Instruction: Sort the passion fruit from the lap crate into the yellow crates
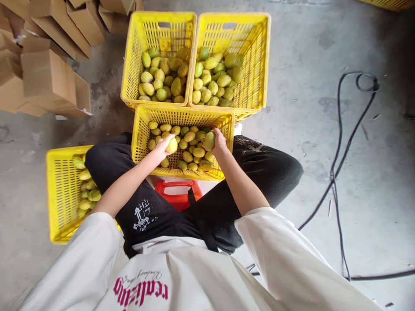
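Fingers of our bare left hand (164, 144) are clamping on a smooth oval yellow fruit (171, 146), curling only as far apart as its width. Our bare right hand (219, 139) is gripping a rounded green fruit (209, 141) the same way, wrapping its right side; some fingertips are hiding, so we are unable to tell their exact placing. Both pieces are sitting inside the outline of a yellow slatted plastic crate (140, 134) between our knees, above loose yellow and green fruits (189, 137).

Our right hand is working near the crate's right wall, while our left is having more room, standing well apart from the left wall. Our forearms are crossing the near part of its rim. Two taller yellow plastic crates (132, 65), also holding fruit, are closing off the far edge. Another yellow slatted crate (63, 190) is standing beside our left leg, and brown cardboard boxes (48, 77) are crowding the far left. Bare grey floor (304, 112) is stretching openly to our right, where a looped black cable (339, 114) is lying.
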`<state>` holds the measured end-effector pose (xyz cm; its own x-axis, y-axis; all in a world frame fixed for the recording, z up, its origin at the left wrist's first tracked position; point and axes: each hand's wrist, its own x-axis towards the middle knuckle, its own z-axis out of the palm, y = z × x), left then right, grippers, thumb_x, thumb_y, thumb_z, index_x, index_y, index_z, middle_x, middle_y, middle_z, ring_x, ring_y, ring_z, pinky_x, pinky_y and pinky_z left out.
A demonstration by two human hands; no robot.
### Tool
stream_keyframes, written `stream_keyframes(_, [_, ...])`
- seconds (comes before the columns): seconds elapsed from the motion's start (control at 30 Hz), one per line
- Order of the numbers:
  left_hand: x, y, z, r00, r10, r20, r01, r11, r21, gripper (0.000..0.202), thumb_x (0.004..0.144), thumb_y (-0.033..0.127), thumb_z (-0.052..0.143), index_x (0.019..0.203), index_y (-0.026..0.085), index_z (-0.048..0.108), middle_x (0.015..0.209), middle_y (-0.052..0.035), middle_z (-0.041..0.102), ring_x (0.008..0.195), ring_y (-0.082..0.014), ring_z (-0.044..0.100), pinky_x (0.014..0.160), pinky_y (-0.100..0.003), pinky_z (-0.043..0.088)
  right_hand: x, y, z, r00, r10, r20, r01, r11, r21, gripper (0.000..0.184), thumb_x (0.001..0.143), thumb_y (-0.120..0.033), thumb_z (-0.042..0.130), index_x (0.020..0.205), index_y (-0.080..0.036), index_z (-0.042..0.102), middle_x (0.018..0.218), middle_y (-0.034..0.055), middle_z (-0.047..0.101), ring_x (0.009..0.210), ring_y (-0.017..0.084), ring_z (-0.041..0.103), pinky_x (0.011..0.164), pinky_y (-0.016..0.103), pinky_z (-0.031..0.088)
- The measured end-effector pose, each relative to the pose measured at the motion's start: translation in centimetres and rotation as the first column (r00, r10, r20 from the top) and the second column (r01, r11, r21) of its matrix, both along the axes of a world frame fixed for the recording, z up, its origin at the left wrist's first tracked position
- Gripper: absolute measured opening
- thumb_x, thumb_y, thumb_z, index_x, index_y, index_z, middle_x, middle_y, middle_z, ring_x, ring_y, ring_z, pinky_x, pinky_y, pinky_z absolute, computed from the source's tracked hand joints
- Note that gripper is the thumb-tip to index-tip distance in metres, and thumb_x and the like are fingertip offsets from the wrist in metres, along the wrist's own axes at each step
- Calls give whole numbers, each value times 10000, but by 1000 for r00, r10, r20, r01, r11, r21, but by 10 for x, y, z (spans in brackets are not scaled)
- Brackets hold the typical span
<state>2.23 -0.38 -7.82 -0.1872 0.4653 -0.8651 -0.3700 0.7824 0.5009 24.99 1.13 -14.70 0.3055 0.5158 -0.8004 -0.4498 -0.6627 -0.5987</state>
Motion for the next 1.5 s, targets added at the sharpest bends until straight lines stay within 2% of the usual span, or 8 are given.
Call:
stream_keyframes(0.1, [3,1,7,995,-10,-96,7,999,-36,353,1197,222,933,917,213,718,888,0,755,713,-137,720,706,-239,633,0,1,-2,1000,2,7,-3,999,42,404,953,-553,951,967,-331,614,797,-9,720,901,316,846,775,448,765])
stream_keyframes(0.27, [6,2,14,994,-15,-111,12,999,-32,364,1202,214,932,912,210,712,883,2,742,731,-131,720,710,-228,644,-5,4,2,998,-25,-61,27,999,38,278,1067,-551,762,991,-332,607,854,-5,697,966,277,838,774,369,739])
stream_keyframes(0.47, [5,2,11,994,-5,-106,0,999,-50,360,1159,218,985,934,206,705,900,8,743,719,-129,724,724,-237,656,-9,3,27,968,55,-244,-20,989,144,427,1025,-622,961,1044,-312,669,928,-5,747,1015,269,812,883,388,781])
stream_keyframes(0.67, [6,1,11,992,-10,-127,4,999,-43,357,1189,206,951,933,205,702,920,6,749,740,-127,732,725,-236,647,-17,-3,44,932,117,-344,-90,992,93,433,1099,-654,945,1056,-306,691,1023,26,846,1063,293,846,901,434,785])
stream_keyframes(0.97, [7,0,15,990,-56,-132,50,998,-41,381,1229,212,907,904,207,708,887,5,750,758,-137,734,728,-242,633,-26,-4,48,952,49,-301,-32,998,61,210,1150,-375,808,1031,-307,650,889,-27,723,966,241,811,945,386,779])
stream_keyframes(1.13, [9,-1,16,989,-51,-142,45,998,-44,414,1231,194,898,878,211,682,863,6,731,745,-140,721,717,-247,615,-28,-6,53,958,21,-285,-16,1000,20,229,1143,-395,821,1036,-306,639,903,-34,714,930,215,765,928,358,784])
stream_keyframes(1.3, [9,-1,12,989,-43,-139,37,998,-43,378,1208,197,922,909,210,691,901,4,741,757,-143,726,735,-247,629,-31,-9,47,962,103,-255,-89,994,64,279,1057,-360,916,1007,-300,648,924,-1,776,1015,265,859,945,408,804])
stream_keyframes(1.5, [0,-1,-9,997,-41,-63,39,999,-35,299,1200,216,913,995,224,696,893,14,723,726,-136,722,704,-223,623,-37,-10,42,988,42,-151,-33,997,63,270,1096,-404,867,969,-302,652,768,30,753,907,321,883,824,459,816])
